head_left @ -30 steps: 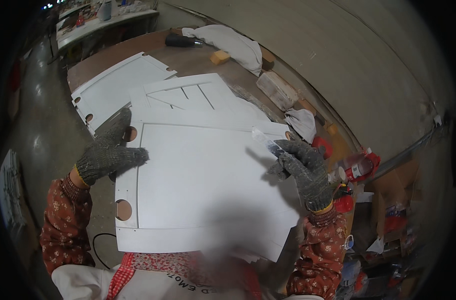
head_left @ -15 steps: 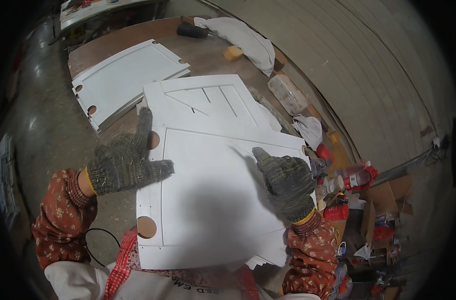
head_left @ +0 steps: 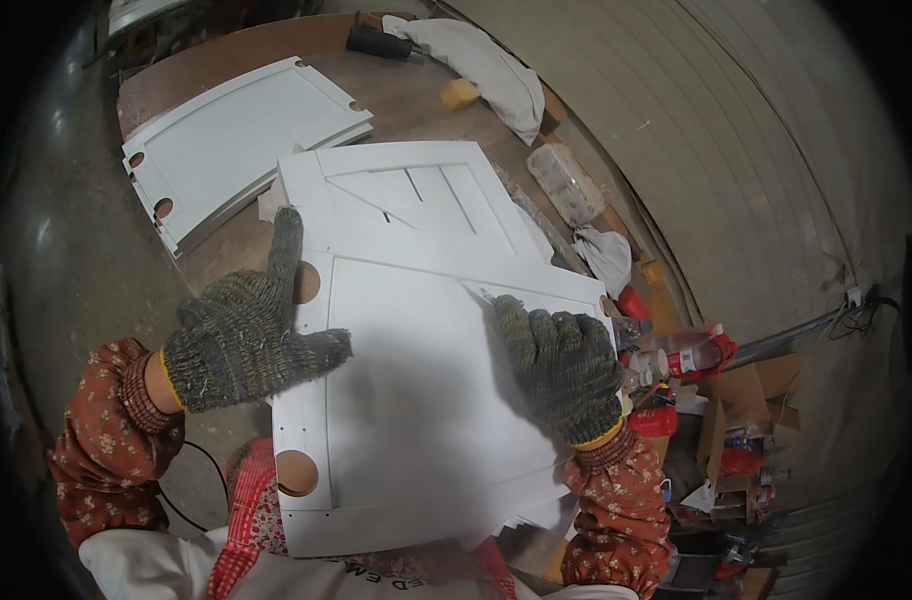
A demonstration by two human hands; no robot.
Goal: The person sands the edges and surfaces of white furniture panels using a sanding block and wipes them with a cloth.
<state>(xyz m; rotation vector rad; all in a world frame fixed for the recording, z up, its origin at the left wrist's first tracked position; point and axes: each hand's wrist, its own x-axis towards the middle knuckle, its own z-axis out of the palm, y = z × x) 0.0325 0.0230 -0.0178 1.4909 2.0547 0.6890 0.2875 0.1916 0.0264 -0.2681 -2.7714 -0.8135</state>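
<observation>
A white door panel with round holes along its left side lies in front of me, on top of another white panel with slanted grooves. My left hand, in a grey knit glove, rests over the panel's left edge, with the index finger stretched up past a hole and the thumb on the face. My right hand, gloved the same, is curled and pressed onto the panel's right half. A small pale piece pokes out from its fingertips.
A stack of white panels lies far left on the brown workbench. Beyond are a white cloth, a yellow block and a dark tool. A plastic bag, a red-capped bottle and cardboard boxes crowd the right.
My right hand came down from the panel's right edge onto its face, curled over the pale piece. My left hand stayed at the left edge.
</observation>
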